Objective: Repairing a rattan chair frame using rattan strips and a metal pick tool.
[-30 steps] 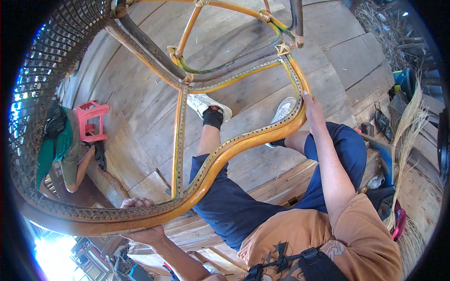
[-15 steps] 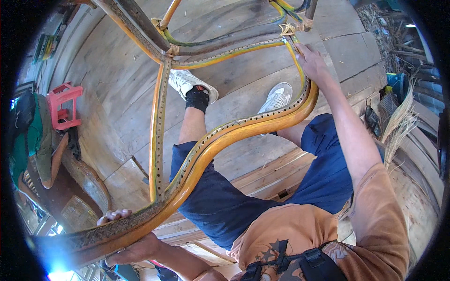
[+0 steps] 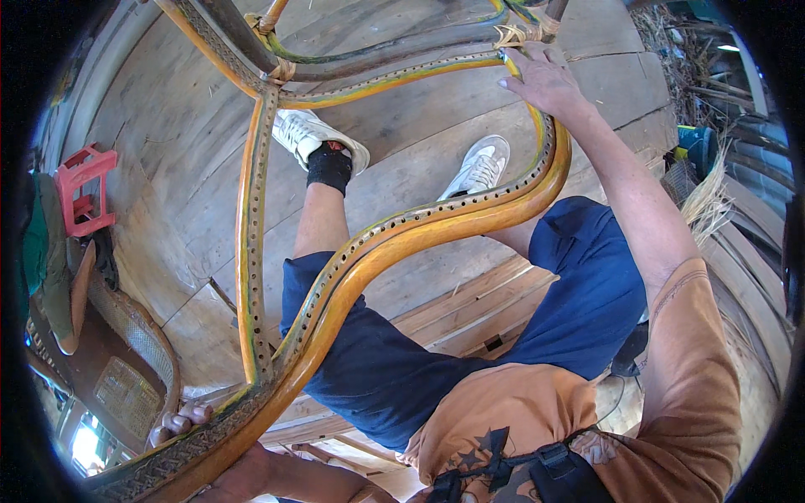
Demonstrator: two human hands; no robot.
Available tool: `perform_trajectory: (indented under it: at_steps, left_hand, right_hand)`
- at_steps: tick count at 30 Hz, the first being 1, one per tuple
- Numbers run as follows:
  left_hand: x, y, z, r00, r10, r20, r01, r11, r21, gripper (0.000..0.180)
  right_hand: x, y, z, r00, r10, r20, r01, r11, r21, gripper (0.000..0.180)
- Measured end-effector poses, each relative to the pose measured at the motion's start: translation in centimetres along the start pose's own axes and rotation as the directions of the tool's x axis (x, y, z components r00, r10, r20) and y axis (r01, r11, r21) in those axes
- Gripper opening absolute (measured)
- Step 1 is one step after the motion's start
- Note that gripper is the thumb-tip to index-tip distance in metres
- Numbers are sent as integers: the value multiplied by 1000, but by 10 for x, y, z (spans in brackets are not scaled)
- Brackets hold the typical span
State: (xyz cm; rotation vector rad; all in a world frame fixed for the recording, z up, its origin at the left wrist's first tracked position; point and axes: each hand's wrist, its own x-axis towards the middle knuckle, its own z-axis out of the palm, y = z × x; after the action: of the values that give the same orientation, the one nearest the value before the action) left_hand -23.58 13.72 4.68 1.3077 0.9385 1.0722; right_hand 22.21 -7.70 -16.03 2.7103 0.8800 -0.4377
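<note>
Since a second ago, moved the right hand [image 3: 549,80] along the rattan frame [image 3: 419,235] to just beside the corner binding [image 3: 516,37]; cannot tell whether gripping. Grasping lower left with the left hand [image 3: 241,474], partly hidden by the frame. Passing over blue shorts [image 3: 377,356]; cut off at top and lower left. Bearing dark stars on the brown shirt [image 3: 503,402], partly behind a black strap [image 3: 570,474].

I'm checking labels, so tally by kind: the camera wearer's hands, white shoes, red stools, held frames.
Hands: 2 (left hand, right hand)
White shoes: 2
Red stool: 1
Held frame: 1
Total: 6
</note>
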Motion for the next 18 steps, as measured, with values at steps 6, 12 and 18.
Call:
perform_trajectory:
  at_steps: [6, 12, 18]
  left_hand:
    - [-1, 0, 13, 977, 65, -202, -23, 979, 205, 87]
    - [4, -1, -12, 987, 28, 159, -8, 992, -128, 91]
    - [-3, -3, 26, 950, 172, -259, -110, 966, 236, 90]
  right_hand:
    - [-5, -8, -4, 999, 26, 33, -24, 999, -46, 60]
    - [-8, -29, -1, 991, 109, 72, -113, 992, 58, 64]
    - [-9, -44, 5, 984, 171, 49, -172, 985, 17, 64]
